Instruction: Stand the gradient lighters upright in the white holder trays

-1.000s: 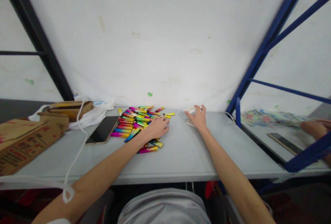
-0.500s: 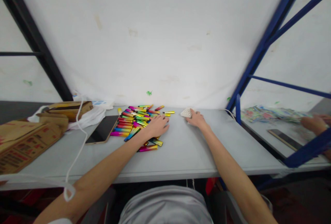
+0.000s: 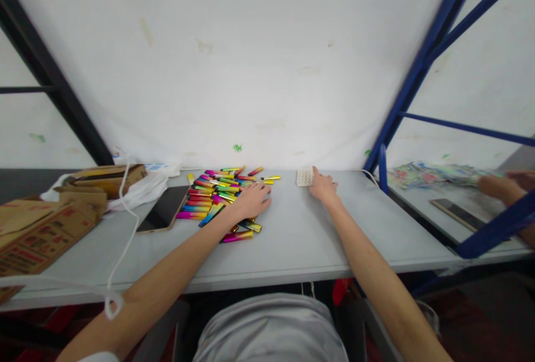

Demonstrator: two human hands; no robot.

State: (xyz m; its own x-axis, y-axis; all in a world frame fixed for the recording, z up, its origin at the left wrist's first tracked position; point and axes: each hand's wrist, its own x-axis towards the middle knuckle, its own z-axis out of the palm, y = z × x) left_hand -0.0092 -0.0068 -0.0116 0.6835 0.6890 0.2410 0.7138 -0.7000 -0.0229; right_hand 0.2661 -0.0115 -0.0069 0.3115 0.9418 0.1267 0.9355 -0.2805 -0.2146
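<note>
Boxes [image 3: 50,236] sit at the counter's [image 3: 292,250] left end, a phone [image 3: 164,210] beside them. Toward the back edge, the left hand [image 3: 253,200] lies palm-down over colourful tubes [image 3: 198,203], any grasp hidden. Right of it, near that edge, the right hand [image 3: 325,187] touches a white tray [image 3: 305,178]; whether it grips, I cannot tell.

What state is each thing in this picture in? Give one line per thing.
Left hand: palm down over the tubes; grip hidden
Right hand: index finger extended along the block's edge
White studded block: lying flat
Shiny tubes: loosely piled, lying down
Nearer phone: flat, screen dark
Farther phone: flat, screen dark
Front cardboard box: flap sticking out
White cable: slack, looped
Colourful packets: heaped
</note>
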